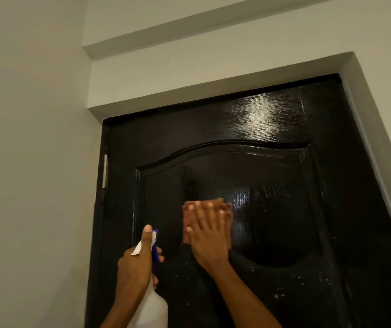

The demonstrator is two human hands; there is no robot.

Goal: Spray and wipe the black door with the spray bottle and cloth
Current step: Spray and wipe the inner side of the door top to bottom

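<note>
The door [248,143] fills the frame, shut in its white wall [36,138], and everything sits against its raised arched panel. The right hand [207,235] lies flat on the cloth [227,209], fingers straight and spread, pressing it onto the panel's middle; an open palm likely spreads pressure over the whole cloth so it wipes a broad patch rather than a streak. The left hand [134,268] grips the bottle [153,301] just left of the cloth, at the panel's lower left edge, fingers curled round the neck and trigger, thumb up over the head, nozzle toward the door; held this close, it seems kept ready for another spray without setting anything down. White droplets speckle the door below the panel, so that part probably awaits wiping. The hinge [105,171] sits at the door's left edge.
</note>
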